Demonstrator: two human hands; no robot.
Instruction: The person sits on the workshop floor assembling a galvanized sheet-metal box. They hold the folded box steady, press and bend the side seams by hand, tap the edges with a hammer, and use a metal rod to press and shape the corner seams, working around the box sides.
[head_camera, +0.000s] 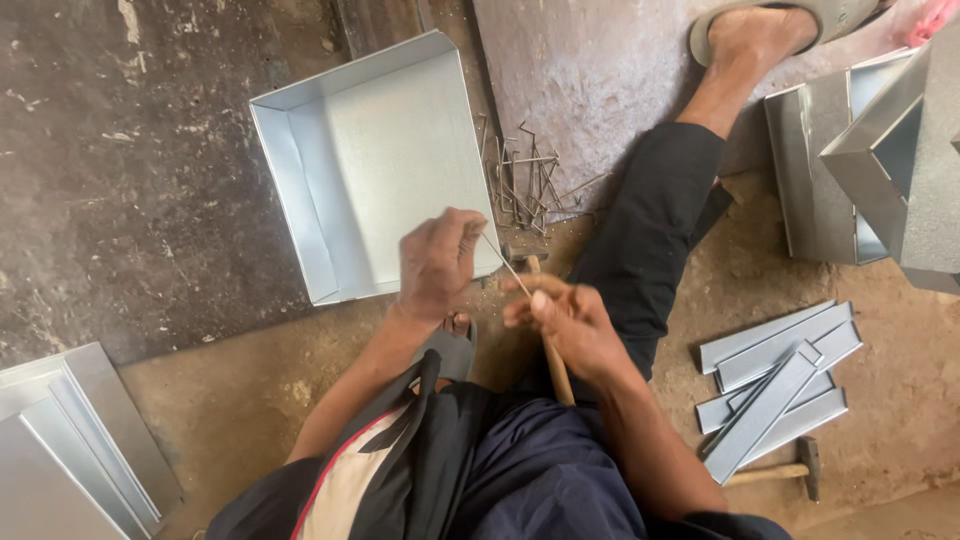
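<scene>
Head view, looking down on a person sitting on the floor (200, 420), one leg stretched out to a sandalled foot (760, 35). Take the open sheet-metal tray (375, 160) as the landmark: it lies flat on the floor, hollow side up, one of its kind in plain sight.

Both hands meet just at the tray's near right corner. The left hand (437, 262) is clenched, its grip pinching the upper end of one thin wire (505, 265); its knuckles overlap the tray's near edge. The right hand (565, 320), just right of it and nearer the body, grasps the lower end of that same wire between fingertips and thumb. The wire runs slanting between the two hands.

Under the right hand lies one wooden handle (555, 365), pointing away from the tray toward the lap; its head is hidden by the hands.

Right of the tray, touching distance from its right wall, sits a heap of bent wire pieces (530, 185), too tangled to count.

Far right of the tray, beyond the leg, is a stack of flat folded metal strips (775, 375), about six, with one hammer (790, 468) beside them. More metal boxes (870, 160) stand at the upper right, and flat metal sheets (70, 440) lie well below-left of the tray.
</scene>
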